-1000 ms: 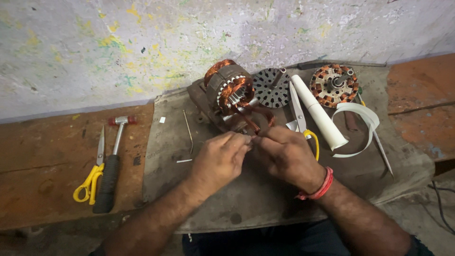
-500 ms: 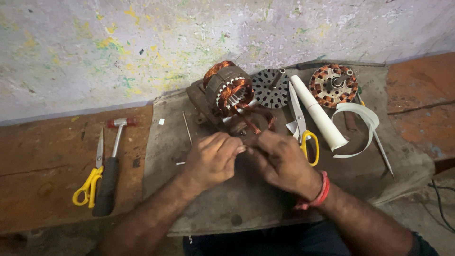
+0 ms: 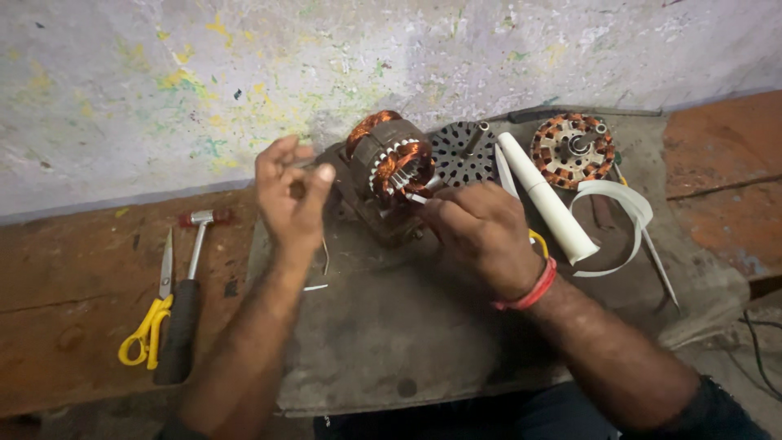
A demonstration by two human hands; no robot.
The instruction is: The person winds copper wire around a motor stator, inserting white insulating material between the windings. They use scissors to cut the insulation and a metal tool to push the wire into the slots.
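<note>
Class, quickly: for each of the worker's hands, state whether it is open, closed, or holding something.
Left hand: raised, fingers pinched together; what they hold cannot be told.
Right hand: closed, fingertips at the copper-wound motor core; a firm grip cannot be told.

On the desk (image 3: 73, 326) lies a mat (image 3: 407, 342), and the wound stator (image 3: 389, 167) stands at its far edge. To the right of the stator come the rotor disc (image 3: 460, 155), the tube (image 3: 546, 200) and, far right, a second stator (image 3: 572, 151). The band (image 3: 627, 208) curls near the tube. Left of the mat lie the hammer (image 3: 183, 318) and, further left, the scissors (image 3: 151, 326). The left hand (image 3: 289, 195) is left of the wound stator, the right hand (image 3: 481, 232) near it.
</note>
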